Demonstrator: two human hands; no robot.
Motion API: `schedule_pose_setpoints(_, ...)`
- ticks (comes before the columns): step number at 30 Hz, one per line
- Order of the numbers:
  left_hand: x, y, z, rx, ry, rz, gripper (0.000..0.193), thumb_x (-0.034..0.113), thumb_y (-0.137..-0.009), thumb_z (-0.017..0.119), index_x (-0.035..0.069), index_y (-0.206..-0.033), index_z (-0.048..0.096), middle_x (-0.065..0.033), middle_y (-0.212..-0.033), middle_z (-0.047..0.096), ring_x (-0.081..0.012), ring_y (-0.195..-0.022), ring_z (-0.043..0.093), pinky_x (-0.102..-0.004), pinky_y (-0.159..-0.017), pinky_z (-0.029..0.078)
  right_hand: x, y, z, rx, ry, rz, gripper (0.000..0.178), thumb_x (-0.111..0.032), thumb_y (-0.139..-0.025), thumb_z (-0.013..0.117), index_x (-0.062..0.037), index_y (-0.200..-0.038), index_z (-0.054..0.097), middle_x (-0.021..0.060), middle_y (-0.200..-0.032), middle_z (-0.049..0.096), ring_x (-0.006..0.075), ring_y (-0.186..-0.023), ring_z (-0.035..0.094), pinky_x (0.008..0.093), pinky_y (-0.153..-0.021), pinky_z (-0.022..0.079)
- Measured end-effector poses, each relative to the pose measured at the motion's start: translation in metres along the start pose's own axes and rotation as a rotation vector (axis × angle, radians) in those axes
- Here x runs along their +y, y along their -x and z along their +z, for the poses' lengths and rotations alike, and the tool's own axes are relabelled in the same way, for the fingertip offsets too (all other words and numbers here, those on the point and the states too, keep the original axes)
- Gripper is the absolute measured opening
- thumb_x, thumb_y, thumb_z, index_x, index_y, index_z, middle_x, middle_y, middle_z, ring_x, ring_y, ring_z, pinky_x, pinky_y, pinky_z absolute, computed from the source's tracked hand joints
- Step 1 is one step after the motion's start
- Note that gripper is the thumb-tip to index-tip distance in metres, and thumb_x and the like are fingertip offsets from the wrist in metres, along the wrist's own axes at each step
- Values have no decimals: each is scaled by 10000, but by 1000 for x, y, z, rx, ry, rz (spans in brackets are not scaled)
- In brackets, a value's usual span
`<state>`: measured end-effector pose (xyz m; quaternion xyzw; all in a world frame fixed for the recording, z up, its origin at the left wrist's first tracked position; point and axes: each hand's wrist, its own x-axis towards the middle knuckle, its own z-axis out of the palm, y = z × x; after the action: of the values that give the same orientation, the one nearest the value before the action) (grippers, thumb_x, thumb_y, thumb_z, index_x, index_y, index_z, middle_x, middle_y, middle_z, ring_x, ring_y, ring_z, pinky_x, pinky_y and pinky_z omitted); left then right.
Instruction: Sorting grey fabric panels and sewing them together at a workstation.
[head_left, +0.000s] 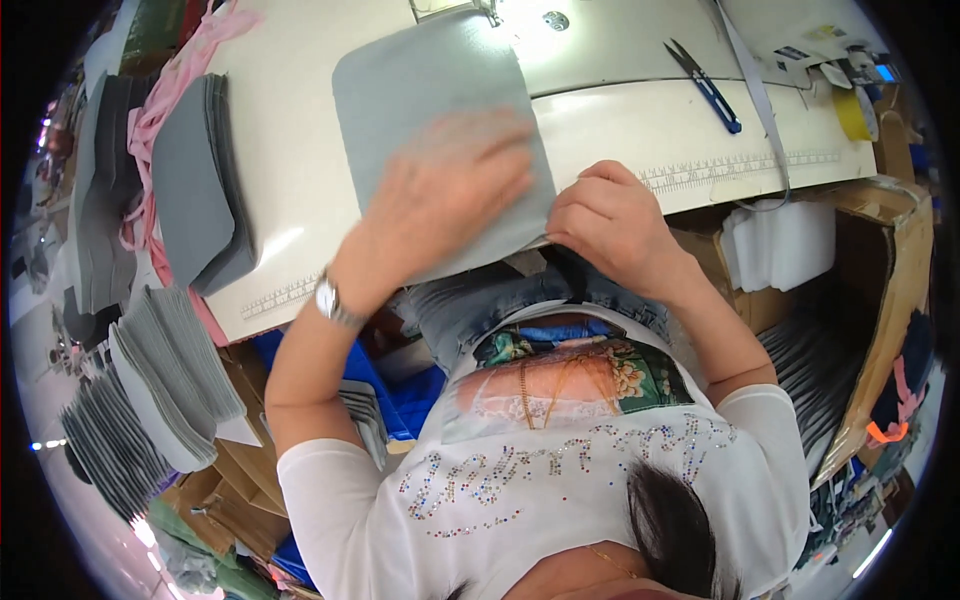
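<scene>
A grey rounded-corner panel of fabric or similar sheet lies flat on the white sewing table, its far edge by the machine's presser foot. Over the panel's middle is my left hand, smeared by motion, so its fingers cannot be read. My right hand is closed at the panel's near right corner, thumb and fingers pinching its edge at the table's front. A pair of blue-handled thread snips lies to the right, apart from both hands.
Folded grey panels and a pink cloth strip lie at the table's left. Stacked grey pieces stand below them. On the right are a grey ribbon, a yellow tape roll and a cardboard box holding grey pieces.
</scene>
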<state>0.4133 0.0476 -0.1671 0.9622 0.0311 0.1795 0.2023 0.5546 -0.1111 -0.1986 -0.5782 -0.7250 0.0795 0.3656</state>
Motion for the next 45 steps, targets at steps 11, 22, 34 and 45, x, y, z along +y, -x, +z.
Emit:
schedule_pose_setpoints(11, -55, -35, 0, 20, -123, 30, 297, 240, -674, 700, 72, -900, 604, -41, -1036, 579, -219, -963, 547, -357, -780, 436, -7, -17, -15, -198, 47, -79, 56, -93, -673, 523, -84, -712, 484, 42, -672, 405, 171, -591, 516, 405, -862, 417)
schedule_pose_setpoints(22, -58, -39, -7, -103, -68, -12, 398, 301, -671, 713, 90, -987, 596, -39, -1142, 556, -235, -1023, 525, -356, -817, 409, -5, -17, -21, -325, 100, -72, 90, -104, -713, 535, -98, -800, 555, -7, -759, 517, 132, -645, 559, 404, -915, 398)
schedule_pose_setpoints(34, -33, -25, -14, -120, -70, 11, 414, 309, -717, 671, 46, -1012, 548, -116, -1171, 495, -297, -1054, 505, -388, -856, 402, 24, -27, -14, -180, -50, 70, 82, -101, -696, 632, -99, -755, 576, -25, -737, 566, 146, -702, 558, 395, -883, 412)
schedule_pose_setpoints(45, -4, 15, -11, -319, -37, 218, 308, 148, -731, 595, 138, -1037, 622, -32, -1204, 525, -254, -1163, 469, -402, -891, 436, 5, -5, -22, -138, 238, -28, 216, -119, -676, 597, -70, -878, 654, -12, -974, 581, 131, -719, 498, 430, -885, 387)
